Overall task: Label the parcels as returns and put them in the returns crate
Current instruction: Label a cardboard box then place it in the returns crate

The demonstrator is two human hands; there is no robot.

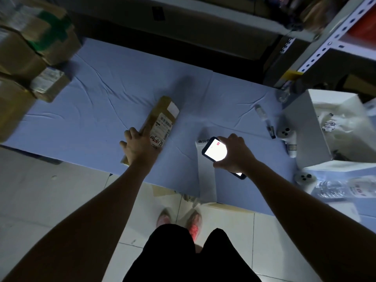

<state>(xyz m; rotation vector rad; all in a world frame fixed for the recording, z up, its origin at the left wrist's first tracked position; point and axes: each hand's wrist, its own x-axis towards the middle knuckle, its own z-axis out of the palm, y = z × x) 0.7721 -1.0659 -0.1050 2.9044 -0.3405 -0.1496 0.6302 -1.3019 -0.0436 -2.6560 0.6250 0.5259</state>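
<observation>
Cardboard boxes (24, 58) were stacked at the left end of the desk (91, 98). The brown parcel (162, 119) was laid flat mid-desk, its near end gripped by the left hand (138, 148), fingers curled over the edge. A lit phone (213, 152) was held in the curled fingers of the right hand (236, 154), above a white sheet (205, 180).

The room is dim. A counter (101, 94) draped in wrinkled pale blue cloth spans 9 to 3 o'clock. Pale tiled floor (61, 200) lies toward 6 and 8 o'clock. Perforated grey metal shelving (325, 43) rises at 1 o'clock.
</observation>
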